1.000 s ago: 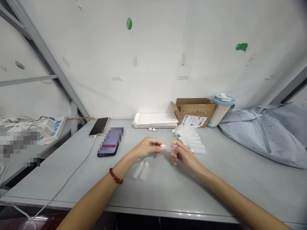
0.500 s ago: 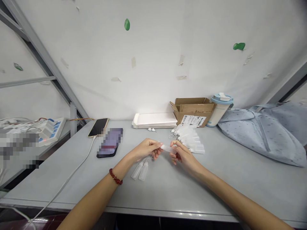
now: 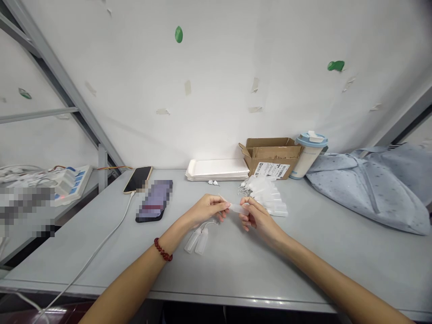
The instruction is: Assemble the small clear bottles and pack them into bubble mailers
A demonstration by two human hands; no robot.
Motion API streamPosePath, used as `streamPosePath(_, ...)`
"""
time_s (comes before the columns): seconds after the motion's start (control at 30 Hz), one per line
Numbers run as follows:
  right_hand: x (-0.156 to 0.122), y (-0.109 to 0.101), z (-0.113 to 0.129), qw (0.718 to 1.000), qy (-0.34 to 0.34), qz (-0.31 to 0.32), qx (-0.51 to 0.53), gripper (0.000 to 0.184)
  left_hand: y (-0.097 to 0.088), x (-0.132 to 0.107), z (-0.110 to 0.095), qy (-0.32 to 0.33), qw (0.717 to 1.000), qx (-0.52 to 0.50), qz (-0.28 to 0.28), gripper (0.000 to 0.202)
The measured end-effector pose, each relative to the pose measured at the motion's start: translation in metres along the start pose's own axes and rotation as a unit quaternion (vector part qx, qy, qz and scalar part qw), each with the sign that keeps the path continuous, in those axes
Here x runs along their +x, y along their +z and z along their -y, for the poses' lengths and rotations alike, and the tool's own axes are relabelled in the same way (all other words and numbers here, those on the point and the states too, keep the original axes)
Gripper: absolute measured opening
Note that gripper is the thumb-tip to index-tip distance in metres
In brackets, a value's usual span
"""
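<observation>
Small plastic bottle [image 3: 238, 208] is hanging in the air on your side of the cardboard box [image 3: 272, 155], just above the grey table [image 3: 236, 265]. You're pinching it from both ends: your left hand [image 3: 205, 209] is closing thumb and forefinger on the narrow tip end, and your right hand [image 3: 258, 218] is clamping fingertips on the body end. It's looking translucent, thin-walled and very light, probably slick and soft enough to dent, so I'm judging the body the safest grip and the tip the weak spot. A pile of bottles [image 3: 270, 196] is lying directly in front of the box, and two more bottles [image 3: 197, 240] are lying further from it, toward your left. A lidded cup [image 3: 308, 155] is standing just right of the box.
</observation>
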State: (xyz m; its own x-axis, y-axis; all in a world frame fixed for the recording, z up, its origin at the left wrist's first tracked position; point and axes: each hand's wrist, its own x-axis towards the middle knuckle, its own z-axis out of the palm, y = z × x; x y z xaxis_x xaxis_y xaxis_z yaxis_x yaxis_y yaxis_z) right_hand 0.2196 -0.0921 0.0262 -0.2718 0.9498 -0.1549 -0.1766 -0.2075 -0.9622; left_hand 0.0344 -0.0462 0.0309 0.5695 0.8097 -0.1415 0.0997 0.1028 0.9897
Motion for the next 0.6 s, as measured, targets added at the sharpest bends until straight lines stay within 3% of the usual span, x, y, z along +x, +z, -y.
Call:
streamPosePath(0.17, 0.0024, -0.0033, -0.0035, 0.992, -0.061, -0.018, -0.108, 0.024, 0.0006, 0.0007, 0.0006, 0.0, 1.0, -0.006, -0.01, 0.037)
streamPosePath(0.3, 0.0034, -0.0076, -0.008, 0.938, -0.171, -0.065, -0.296, 0.025, 0.0014, 0.0006, -0.0008, -0.011, 1.0, -0.01, -0.022, 0.038)
streamPosePath(0.4, 0.0021, -0.0081, -0.0086, 0.906, -0.2, -0.07, -0.368, 0.025, 0.0014, 0.0004, -0.0012, -0.01, 1.0, 0.005, -0.02, 0.039)
streamPosePath(0.6, 0.0028, -0.0083, -0.0065, 0.922, -0.164, -0.066, -0.343, 0.03, 0.0022, 0.0011, 0.001, 0.022, 1.0, 0.009, -0.018, 0.031)
